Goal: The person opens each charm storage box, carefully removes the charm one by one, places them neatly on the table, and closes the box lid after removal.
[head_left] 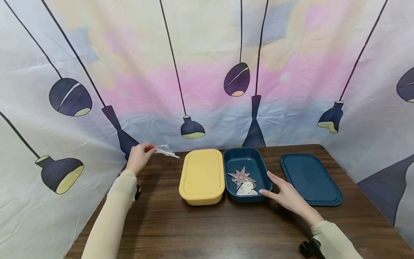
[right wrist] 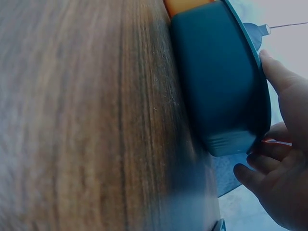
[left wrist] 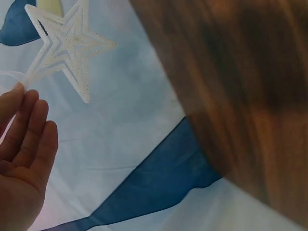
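In the head view my left hand [head_left: 140, 157] is raised over the table's back left part. Its fingertips pinch a white star ornament [left wrist: 72, 45] by its corner and thin loop; the left wrist view shows its speckled, cut-out shape. My right hand [head_left: 288, 192] rests at the near right corner of an uncovered dark blue box [head_left: 247, 199], thumb at the rim and outstretched fingers along the side. Inside that box lie a pinkish glittery star [head_left: 240, 176] and a white ornament [head_left: 247, 188] with a ring-like part.
A yellow box [head_left: 202, 172] with its lid on stands directly left of the blue box. To the right, a dark blue lid [head_left: 312, 180] lies flat on the brown wooden table [head_left: 207, 230]. Behind hangs a cloth [head_left: 207, 54] printed with lamps.
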Motion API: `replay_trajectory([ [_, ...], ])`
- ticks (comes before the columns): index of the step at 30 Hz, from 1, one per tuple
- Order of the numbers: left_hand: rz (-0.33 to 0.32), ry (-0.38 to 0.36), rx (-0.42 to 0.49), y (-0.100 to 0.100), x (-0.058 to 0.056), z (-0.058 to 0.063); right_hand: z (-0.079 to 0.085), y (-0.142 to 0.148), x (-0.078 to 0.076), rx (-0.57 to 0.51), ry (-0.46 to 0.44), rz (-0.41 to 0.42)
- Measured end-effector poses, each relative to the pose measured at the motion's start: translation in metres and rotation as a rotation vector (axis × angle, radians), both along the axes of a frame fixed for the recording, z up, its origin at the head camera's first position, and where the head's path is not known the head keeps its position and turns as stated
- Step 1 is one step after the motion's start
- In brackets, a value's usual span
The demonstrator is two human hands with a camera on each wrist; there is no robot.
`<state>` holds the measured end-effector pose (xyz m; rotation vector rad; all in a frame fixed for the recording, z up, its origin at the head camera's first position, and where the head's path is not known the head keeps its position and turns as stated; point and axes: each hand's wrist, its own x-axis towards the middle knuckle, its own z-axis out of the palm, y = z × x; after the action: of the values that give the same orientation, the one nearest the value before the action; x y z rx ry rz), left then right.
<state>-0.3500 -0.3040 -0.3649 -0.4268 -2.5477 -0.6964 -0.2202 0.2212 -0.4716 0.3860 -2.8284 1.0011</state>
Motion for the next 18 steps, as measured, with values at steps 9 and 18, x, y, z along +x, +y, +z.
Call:
replay_trajectory([
  [9,-0.006,-0.058,0.083,-0.005,0.0,-0.031,-0.002,0.0,-0.001,-0.006,0.001,-0.003],
  [18,0.014,-0.106,0.149,-0.012,0.004,-0.052,-0.002,-0.001,0.001,-0.012,0.002,-0.006],
])
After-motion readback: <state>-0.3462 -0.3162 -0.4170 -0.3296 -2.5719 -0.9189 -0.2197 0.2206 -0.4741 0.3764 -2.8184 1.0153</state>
